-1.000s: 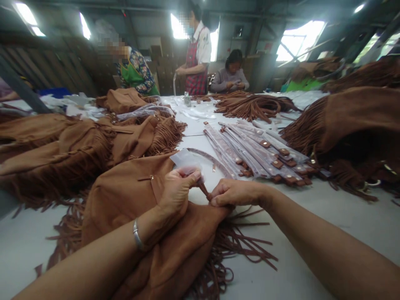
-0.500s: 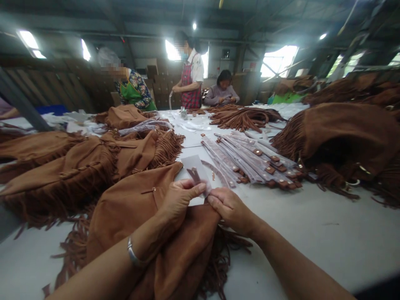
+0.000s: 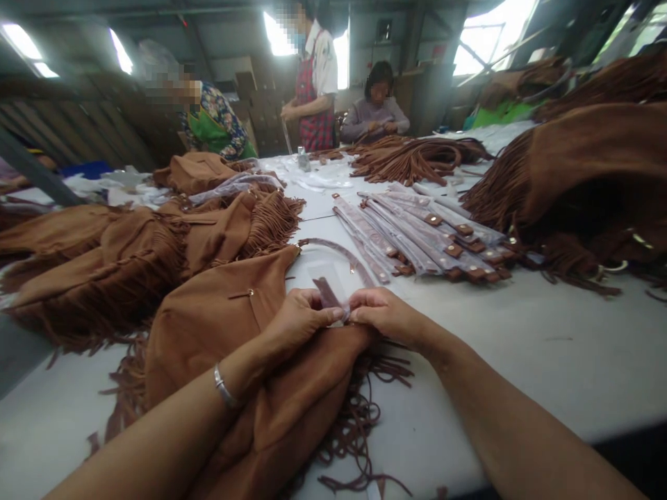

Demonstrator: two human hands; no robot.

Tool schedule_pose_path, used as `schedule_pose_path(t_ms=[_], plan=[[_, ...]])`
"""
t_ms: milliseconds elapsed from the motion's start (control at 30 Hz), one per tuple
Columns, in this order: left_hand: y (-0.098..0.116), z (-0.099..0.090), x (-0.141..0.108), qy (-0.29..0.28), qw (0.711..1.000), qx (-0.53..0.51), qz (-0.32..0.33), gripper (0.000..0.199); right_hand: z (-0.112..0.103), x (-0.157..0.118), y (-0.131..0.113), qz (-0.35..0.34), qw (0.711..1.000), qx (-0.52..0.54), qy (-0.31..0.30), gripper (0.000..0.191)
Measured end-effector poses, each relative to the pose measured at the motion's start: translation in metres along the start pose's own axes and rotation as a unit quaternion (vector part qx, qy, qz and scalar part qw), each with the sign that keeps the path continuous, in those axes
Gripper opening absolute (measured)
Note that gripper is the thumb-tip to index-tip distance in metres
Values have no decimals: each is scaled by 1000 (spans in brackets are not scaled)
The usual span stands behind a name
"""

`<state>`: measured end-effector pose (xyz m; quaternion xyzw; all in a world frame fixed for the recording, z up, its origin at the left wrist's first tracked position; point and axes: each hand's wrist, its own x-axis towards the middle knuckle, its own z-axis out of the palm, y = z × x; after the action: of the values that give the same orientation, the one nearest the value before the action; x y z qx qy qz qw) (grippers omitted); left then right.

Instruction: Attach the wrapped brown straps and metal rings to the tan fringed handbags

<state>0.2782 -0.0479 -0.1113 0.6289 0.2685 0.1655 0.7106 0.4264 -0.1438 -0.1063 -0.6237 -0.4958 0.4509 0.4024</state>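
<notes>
A brown suede fringed bag (image 3: 208, 333) lies on the table in front of me, its top edge towards my hands. My left hand (image 3: 299, 316), with a silver bangle on the wrist, is closed in a pinch on a brown strap end (image 3: 326, 292) wrapped in clear plastic. Right beside it, my right hand (image 3: 383, 312) is closed too, its fingertips pinched at the plastic and the base of the strap by the bag's corner. What exactly lies between those right fingertips is hidden. A plastic-covered handle strap (image 3: 338, 250) curves from the bag's far corner behind my hands.
Plastic-wrapped straps (image 3: 417, 232) with brown tabs lie in a pile beyond my right hand. More fringed bags (image 3: 99, 271) fill the left, and a large one (image 3: 588, 160) stands at right. A bundle of brown strips (image 3: 417, 158) lies farther back. Several co-workers are across the table.
The view has tipped downward, so the background sits higher. Both hands stay together at the bag's corner. My right fingers have shifted slightly, and the plastic around the strap end lies differently.
</notes>
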Motion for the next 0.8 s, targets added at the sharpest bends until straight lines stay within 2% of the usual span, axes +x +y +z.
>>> schedule_pose_path(t_ms=[167,300,433,600,733,800], plan=[[-6,0,2,-16,1000,2,-2,34,-3,-6,3,6,993,98,-60,47],[-8,-2,2,-24,999,-24,3,32,1,-6,1,28,989,146,-23,57],[-8,-1,1,-48,999,22,7,33,2,-6,-1,44,990,132,2,60],[-10,-2,2,-59,996,68,9,37,-5,-7,-2,45,994,91,-34,51],[-11,-2,3,-78,997,10,7,35,-8,-6,-5,13,998,-55,11,19],[-12,-1,3,-90,996,-11,6,35,-8,-6,-5,-4,993,-119,-2,19]])
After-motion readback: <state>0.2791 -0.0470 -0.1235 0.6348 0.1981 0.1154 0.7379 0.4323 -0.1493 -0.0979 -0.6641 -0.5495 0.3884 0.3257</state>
